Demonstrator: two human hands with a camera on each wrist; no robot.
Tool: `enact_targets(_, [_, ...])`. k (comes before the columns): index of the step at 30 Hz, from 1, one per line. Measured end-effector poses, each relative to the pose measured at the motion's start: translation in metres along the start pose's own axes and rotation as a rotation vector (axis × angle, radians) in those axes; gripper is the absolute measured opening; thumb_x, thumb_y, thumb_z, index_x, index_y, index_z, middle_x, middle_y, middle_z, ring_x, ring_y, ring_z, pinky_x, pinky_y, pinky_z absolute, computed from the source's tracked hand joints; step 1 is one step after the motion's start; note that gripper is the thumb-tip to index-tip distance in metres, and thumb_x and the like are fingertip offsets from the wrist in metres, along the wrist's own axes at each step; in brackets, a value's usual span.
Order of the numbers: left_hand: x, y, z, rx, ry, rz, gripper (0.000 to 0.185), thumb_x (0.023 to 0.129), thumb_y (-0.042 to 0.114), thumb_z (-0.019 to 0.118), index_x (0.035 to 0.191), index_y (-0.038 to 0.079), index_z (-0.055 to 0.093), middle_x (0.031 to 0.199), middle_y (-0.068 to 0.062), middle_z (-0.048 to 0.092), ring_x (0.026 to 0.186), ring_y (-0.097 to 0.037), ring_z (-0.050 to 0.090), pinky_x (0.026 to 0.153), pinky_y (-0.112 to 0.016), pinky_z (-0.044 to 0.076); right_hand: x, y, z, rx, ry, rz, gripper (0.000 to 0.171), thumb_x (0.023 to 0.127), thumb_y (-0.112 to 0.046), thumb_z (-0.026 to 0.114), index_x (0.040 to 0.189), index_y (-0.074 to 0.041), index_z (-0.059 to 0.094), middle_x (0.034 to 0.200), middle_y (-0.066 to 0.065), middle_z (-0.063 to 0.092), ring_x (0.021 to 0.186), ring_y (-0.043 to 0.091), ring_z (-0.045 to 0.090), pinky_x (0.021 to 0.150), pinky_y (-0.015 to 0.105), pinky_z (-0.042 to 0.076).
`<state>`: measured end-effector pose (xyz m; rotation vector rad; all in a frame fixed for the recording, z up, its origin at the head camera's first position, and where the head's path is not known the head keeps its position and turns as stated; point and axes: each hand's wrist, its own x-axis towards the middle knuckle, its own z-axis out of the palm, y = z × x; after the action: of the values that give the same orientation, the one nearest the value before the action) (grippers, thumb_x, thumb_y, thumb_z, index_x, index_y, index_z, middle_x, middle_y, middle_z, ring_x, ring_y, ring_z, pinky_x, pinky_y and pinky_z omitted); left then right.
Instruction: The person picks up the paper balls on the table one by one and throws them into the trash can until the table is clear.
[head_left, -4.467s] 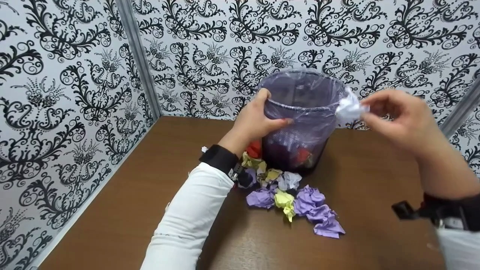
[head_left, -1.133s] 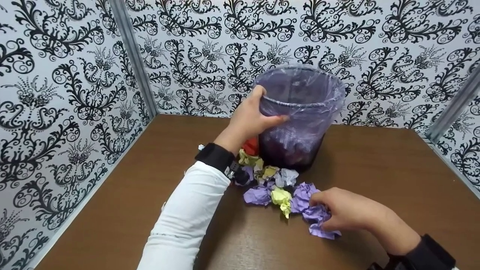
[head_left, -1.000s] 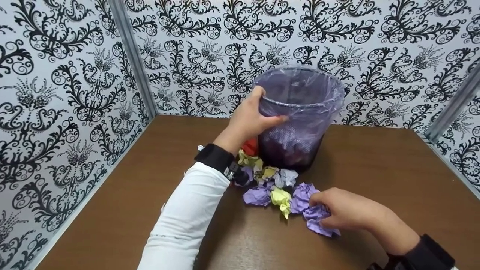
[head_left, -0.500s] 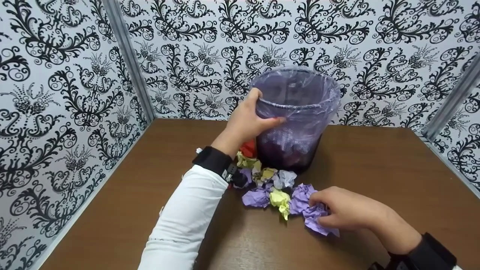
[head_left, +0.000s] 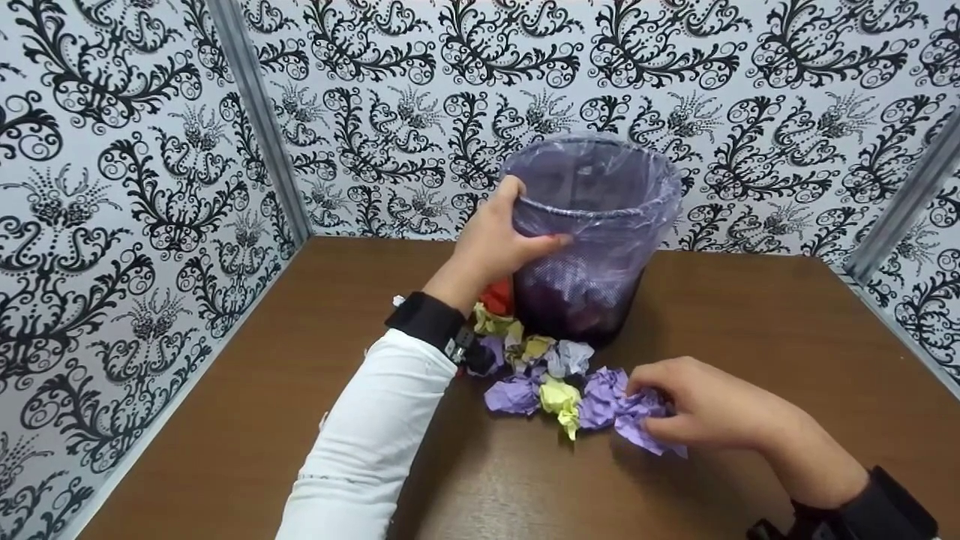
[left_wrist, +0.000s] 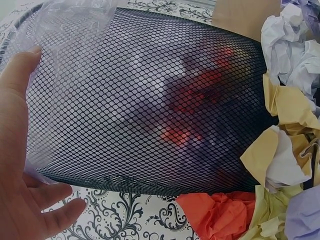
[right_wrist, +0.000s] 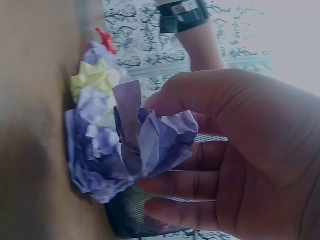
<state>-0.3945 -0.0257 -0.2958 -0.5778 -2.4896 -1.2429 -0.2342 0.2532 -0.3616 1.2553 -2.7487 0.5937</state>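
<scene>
A dark mesh wastebasket [head_left: 581, 307], lined with a clear plastic bag [head_left: 637, 232], stands upright near the back wall. My left hand [head_left: 487, 240] grips its left rim over the bag, thumb along the front. Through the mesh in the left wrist view, red paper [left_wrist: 200, 92] and whitish paper show inside. My right hand [head_left: 712, 409] pinches a crumpled purple paper ball [right_wrist: 160, 140] between thumb and fingers, close over the table. Another purple paper ball [right_wrist: 95, 150] lies just beside it, left of it in the head view.
Several crumpled papers lie before the wastebasket: a yellow ball [head_left: 560, 401], a purple one [head_left: 513, 395], a pale grey one [head_left: 568, 358] and a tan one [left_wrist: 292, 107]. A red paper [left_wrist: 220, 212] sits at its left side. Patterned walls [head_left: 525, 60] bound the brown table [head_left: 787, 322].
Earlier my right hand held a white paper ball at the wastebasket's rim. It then came down to the purple papers and now lifts one slightly. My left hand keeps its grip.
</scene>
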Motion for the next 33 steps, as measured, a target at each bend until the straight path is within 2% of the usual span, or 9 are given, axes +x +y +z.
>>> enact_targets(6, [0.001, 0.001, -0.001, 0.001, -0.008, 0.006, 0.087, 0.049, 0.074, 0.079, 0.114, 0.027, 0.045, 0.106, 0.008, 0.058, 0.094, -0.010, 0.059, 0.084, -0.033, 0.053, -0.008, -0.002, -0.019, 0.013, 0.099, -0.028, 0.031, 0.078, -0.014, 0.079, 0.101, -0.029, 0.063, 0.083, -0.016, 0.059, 0.066, 0.000, 0.053, 0.055, 0.019, 0.046])
enact_targets(15, [0.001, -0.001, -0.001, 0.031, 0.012, 0.033, 0.085, 0.052, 0.076, 0.078, 0.112, 0.026, 0.043, 0.101, 0.008, 0.058, 0.088, -0.011, 0.060, 0.076, -0.030, 0.052, -0.020, 0.002, -0.040, 0.020, 0.215, -0.015, 0.032, 0.079, -0.016, 0.081, 0.105, -0.025, 0.066, 0.087, -0.014, 0.063, 0.065, 0.001, 0.056, 0.052, 0.020, 0.048])
enact_targets(24, [0.000, -0.001, 0.000, 0.022, 0.004, 0.030, 0.084, 0.052, 0.074, 0.078, 0.112, 0.026, 0.044, 0.104, 0.008, 0.056, 0.089, -0.010, 0.059, 0.079, -0.030, 0.053, -0.031, 0.006, -0.058, -0.003, 0.275, -0.022, 0.038, 0.077, -0.011, 0.082, 0.110, -0.020, 0.065, 0.089, -0.011, 0.064, 0.068, 0.003, 0.060, 0.054, 0.019, 0.052])
enact_targets(27, [0.001, -0.001, 0.000, 0.021, 0.000, 0.028, 0.084, 0.052, 0.074, 0.078, 0.112, 0.026, 0.044, 0.105, 0.008, 0.056, 0.090, -0.010, 0.059, 0.079, -0.030, 0.053, -0.031, 0.004, -0.071, -0.038, 0.282, 0.003, 0.038, 0.077, -0.012, 0.083, 0.110, -0.018, 0.065, 0.089, -0.011, 0.064, 0.068, 0.003, 0.060, 0.054, 0.020, 0.053])
enact_targets(33, [0.001, 0.000, 0.000, 0.022, 0.004, 0.019, 0.085, 0.052, 0.074, 0.078, 0.113, 0.027, 0.043, 0.105, 0.008, 0.057, 0.090, -0.010, 0.059, 0.080, -0.030, 0.053, -0.021, 0.001, -0.112, -0.158, 0.328, -0.010, 0.040, 0.073, -0.007, 0.084, 0.107, -0.015, 0.066, 0.086, -0.011, 0.065, 0.064, 0.003, 0.060, 0.053, 0.016, 0.052])
